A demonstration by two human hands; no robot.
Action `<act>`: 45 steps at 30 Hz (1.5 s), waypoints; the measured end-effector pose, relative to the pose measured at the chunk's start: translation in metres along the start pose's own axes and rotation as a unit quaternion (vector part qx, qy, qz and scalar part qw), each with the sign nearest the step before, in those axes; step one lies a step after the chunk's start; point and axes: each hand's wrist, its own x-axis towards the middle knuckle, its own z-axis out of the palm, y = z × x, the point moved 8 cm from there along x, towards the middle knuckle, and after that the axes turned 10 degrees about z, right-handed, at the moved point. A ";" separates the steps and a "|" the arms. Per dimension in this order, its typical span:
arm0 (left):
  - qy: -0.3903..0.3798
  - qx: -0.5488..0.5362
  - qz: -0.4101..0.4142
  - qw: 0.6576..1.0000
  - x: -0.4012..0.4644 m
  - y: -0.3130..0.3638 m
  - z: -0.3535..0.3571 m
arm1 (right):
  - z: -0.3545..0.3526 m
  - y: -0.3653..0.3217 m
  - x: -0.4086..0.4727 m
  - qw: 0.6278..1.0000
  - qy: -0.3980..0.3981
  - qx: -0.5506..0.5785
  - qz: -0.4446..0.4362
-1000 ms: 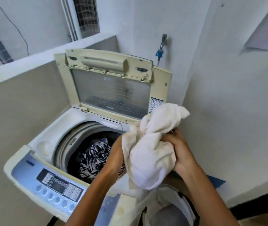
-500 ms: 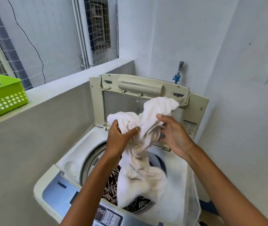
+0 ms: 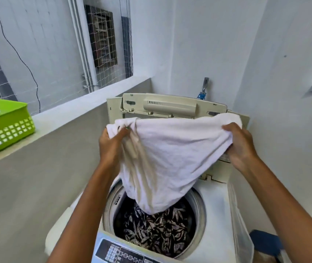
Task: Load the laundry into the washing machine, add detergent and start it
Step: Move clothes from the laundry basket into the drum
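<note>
Left hand (image 3: 111, 143) & right hand (image 3: 240, 145) each grip 1 white towel (image 3: 166, 158) – over washer drum (image 3: 198, 209), 1 patterned garment (image 3: 157, 228) inside.

Two hands: left hand (image 3: 111, 144), right hand (image 3: 241, 147). One white towel (image 3: 162, 158). One washing machine (image 3: 214, 198) with one open lid (image 3: 170, 106). One leafy dark cloth (image 3: 157, 226) inside. One green basket (image 3: 5, 126). One tap (image 3: 204, 88).

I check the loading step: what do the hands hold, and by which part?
Both hold the white towel by its upper edge: left hand, right hand.
</note>
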 end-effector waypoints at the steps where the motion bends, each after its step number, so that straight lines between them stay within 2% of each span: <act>1: 0.002 -0.008 -0.001 1.000 0.006 0.001 -0.005 | -0.004 -0.004 0.002 1.000 0.008 0.021 -0.002; 6: -0.003 -0.043 -0.002 0.999 0.024 0.002 -0.016 | -0.021 -0.014 0.008 0.997 0.024 0.076 0.013; 10: -0.042 -0.057 -0.002 0.997 0.026 0.000 -0.006 | -0.011 -0.018 0.004 0.997 -0.049 -0.042 0.044; 13: -0.090 -0.053 0.013 0.994 0.023 0.000 0.008 | -0.003 -0.016 0.000 0.986 -0.067 -0.149 0.045; 19: -0.141 -0.052 0.021 0.988 0.019 0.010 0.019 | 0.009 -0.013 -0.009 0.980 -0.095 -0.173 0.027; 22: -0.111 -0.069 0.003 0.991 0.026 0.012 0.008 | 0.007 -0.025 -0.012 0.982 -0.076 -0.172 -0.007; 25: -0.025 -0.083 -0.022 0.996 0.042 0.003 -0.023 | -0.008 -0.044 -0.013 0.990 0.006 -0.134 -0.047; 27: 0.011 -0.059 -0.036 0.998 0.050 -0.001 -0.046 | -0.018 -0.057 -0.014 0.984 0.055 -0.152 -0.080; 29: -0.002 -0.012 -0.046 0.999 0.053 -0.005 -0.057 | -0.017 -0.065 -0.015 0.967 0.066 -0.226 -0.097; 31: -0.053 0.071 -0.042 0.995 0.049 -0.004 -0.055 | -0.005 -0.060 -0.019 0.945 0.038 -0.314 -0.084; 33: -0.126 0.156 -0.011 0.980 0.038 -0.002 -0.038 | 0.016 -0.046 -0.025 0.938 -0.012 -0.343 -0.057; 35: -0.239 0.254 0.054 0.936 0.021 0.005 -0.010 | 0.038 -0.034 -0.033 0.939 -0.044 -0.338 -0.047; 36: -0.308 0.324 0.085 0.890 0.012 0.004 0.005 | 0.048 -0.031 -0.036 0.939 -0.054 -0.336 -0.053; 38: -0.405 0.479 0.129 0.768 0.001 -0.004 0.018 | 0.063 -0.033 -0.040 0.943 -0.058 -0.317 -0.083; 39: -0.411 0.539 0.131 0.724 0.002 -0.007 0.016 | 0.068 -0.040 -0.042 0.946 -0.048 -0.300 -0.110; 40: -0.395 0.578 0.133 0.702 0.005 -0.006 0.014 | 0.071 -0.051 -0.044 0.949 -0.034 -0.280 -0.143; 42: -0.327 0.612 0.159 0.703 0.015 0.010 0.009 | 0.078 -0.076 -0.054 0.948 -0.020 -0.234 -0.215; 45: -0.203 0.579 0.231 0.755 0.027 0.050 0.007 | 0.092 -0.113 -0.079 0.931 -0.038 -0.179 -0.316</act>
